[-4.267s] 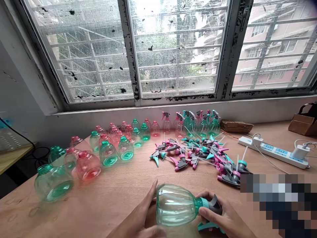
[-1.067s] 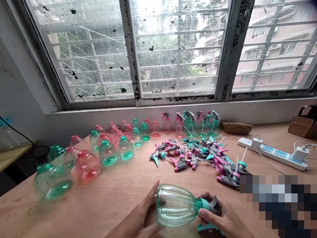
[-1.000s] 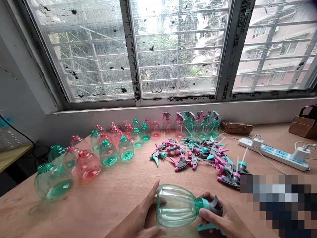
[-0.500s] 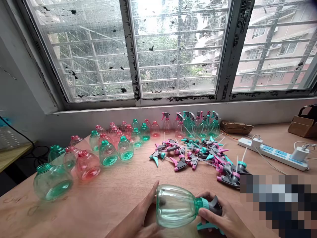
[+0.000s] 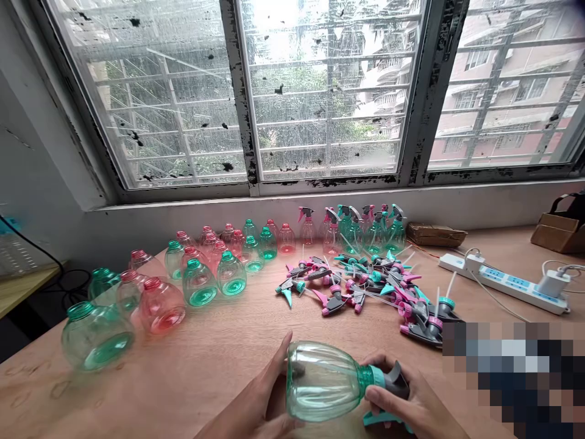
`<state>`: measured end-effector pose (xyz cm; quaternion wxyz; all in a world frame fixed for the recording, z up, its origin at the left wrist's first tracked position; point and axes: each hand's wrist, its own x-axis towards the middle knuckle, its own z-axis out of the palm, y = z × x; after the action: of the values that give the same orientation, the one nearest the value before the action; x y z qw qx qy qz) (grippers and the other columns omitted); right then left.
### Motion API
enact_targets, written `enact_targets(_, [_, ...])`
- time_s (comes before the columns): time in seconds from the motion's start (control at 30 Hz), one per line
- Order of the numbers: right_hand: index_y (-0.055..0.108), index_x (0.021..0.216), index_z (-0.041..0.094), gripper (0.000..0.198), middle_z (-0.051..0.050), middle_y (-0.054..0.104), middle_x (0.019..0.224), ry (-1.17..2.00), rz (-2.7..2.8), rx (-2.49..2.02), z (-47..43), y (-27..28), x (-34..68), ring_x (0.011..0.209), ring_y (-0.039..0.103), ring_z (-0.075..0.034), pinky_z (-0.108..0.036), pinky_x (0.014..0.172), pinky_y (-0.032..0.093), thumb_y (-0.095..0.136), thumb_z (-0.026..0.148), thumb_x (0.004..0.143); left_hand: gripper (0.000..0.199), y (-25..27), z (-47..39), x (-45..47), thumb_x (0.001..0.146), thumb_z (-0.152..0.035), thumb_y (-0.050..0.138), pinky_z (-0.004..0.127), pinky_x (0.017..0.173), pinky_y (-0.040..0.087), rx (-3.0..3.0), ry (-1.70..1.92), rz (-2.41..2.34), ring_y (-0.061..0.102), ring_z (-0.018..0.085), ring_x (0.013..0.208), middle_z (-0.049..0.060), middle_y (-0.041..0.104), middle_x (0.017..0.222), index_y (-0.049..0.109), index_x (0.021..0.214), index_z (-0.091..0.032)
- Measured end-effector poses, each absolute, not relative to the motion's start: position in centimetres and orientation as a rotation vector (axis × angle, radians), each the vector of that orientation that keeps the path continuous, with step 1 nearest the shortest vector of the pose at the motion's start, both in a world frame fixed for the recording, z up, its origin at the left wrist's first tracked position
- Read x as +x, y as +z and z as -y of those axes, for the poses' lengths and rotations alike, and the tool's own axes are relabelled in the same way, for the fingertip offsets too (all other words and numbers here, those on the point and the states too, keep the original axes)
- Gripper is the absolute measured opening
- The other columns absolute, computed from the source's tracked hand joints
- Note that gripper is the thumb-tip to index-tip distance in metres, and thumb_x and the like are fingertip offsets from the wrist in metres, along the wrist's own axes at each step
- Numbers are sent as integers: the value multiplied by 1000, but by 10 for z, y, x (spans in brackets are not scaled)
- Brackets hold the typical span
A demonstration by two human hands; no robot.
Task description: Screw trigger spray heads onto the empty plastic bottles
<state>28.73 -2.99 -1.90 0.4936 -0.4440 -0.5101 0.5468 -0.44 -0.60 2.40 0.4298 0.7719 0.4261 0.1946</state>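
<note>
A clear green spray bottle (image 5: pixel 324 381) lies on its side in the air above the front of the table, its base to the left. My left hand (image 5: pixel 269 390) is wrapped around the base end, thumb up along the edge; its other fingers are partly behind the bottle. At the neck, my right hand (image 5: pixel 402 396) grips the teal collar of the grey and teal trigger sprayer (image 5: pixel 397 381). That sprayer head sits on the bottle's mouth, its teal lever pointing down. Loose pink, teal and grey sprayer heads (image 5: pixel 336 299) are heaped just beyond my hands.
Open green and pink bottles (image 5: pixel 200 283) stand in a group at the left. Several bottles with sprayers fitted (image 5: pixel 375 235) stand by the wall under the window. A white power strip (image 5: pixel 503 283) with cables, a brown packet (image 5: pixel 436 235) and a cardboard box (image 5: pixel 560 228) are at the right.
The bottle and both hands have barely shifted, with the base a few pixels further left. My grip looks the same.
</note>
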Motion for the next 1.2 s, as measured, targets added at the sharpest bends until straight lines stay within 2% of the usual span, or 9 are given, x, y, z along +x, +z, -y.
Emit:
enact_targets(0.1, [70,91,16,43,3,64,63,1318,1217,-1073,30,-19,287,58,59,-14,-24,53,48,83,52,71,112,26,6,-5,73,-10,73,45,126,15,1884,437,-1117,14,29,155,0,17,169,3,159,-30])
enact_targets(0.23, [69,94,16,43,3,64,64,1330,1251,-1098,30,-20,289,59,59,-14,-23,53,48,80,52,75,102,26,4,-6,75,-12,72,44,127,13,1924,410,-1134,15,28,155,0,17,169,15,158,-28])
enact_targets(0.4, [68,94,16,43,3,64,65,1324,1282,-1113,29,-20,290,60,60,-14,-23,53,49,80,52,75,100,20,5,-7,84,-18,68,43,126,19,1995,467,-1062,20,25,154,-2,16,169,3,158,-34])
enact_targets(0.47, [68,96,16,43,3,63,65,1321,1280,-1119,29,-20,290,61,61,-15,-23,52,50,80,52,75,103,18,4,-8,83,-18,69,44,126,20,1989,459,-1062,21,25,153,-2,14,169,0,158,-35])
enact_targets(0.57, [67,97,16,44,3,63,66,1322,1293,-1129,29,-20,290,61,62,-16,-24,52,51,80,52,75,109,17,1,-10,78,-17,74,44,126,17,1945,430,-1087,15,26,155,1,12,169,3,159,-30])
enact_targets(0.7, [69,94,16,44,3,63,64,1303,1268,-1122,30,-20,288,58,60,-15,-24,52,50,80,53,73,101,20,1,-10,79,-18,73,47,126,14,1945,427,-1096,14,27,155,2,17,169,13,158,-29])
enact_targets(0.93, [71,92,17,40,3,63,63,1263,1239,-1086,32,-21,286,59,59,-15,-25,55,50,82,51,72,109,28,3,-7,76,-13,73,48,125,17,1952,414,-1079,16,30,154,-4,12,169,4,158,-36])
enact_targets(1.07, [69,92,17,43,3,62,63,1292,1234,-1097,31,-21,287,58,60,-16,-25,51,50,82,52,71,112,30,4,-5,73,-10,72,49,125,16,1934,415,-1078,15,32,154,-1,12,169,3,159,-32])
enact_targets(1.2, [70,92,15,43,3,64,62,1309,1230,-1103,30,-21,288,58,60,-15,-25,53,48,82,51,72,102,31,6,-5,77,-11,69,47,126,16,1936,401,-1117,17,30,154,0,15,168,10,159,-28])
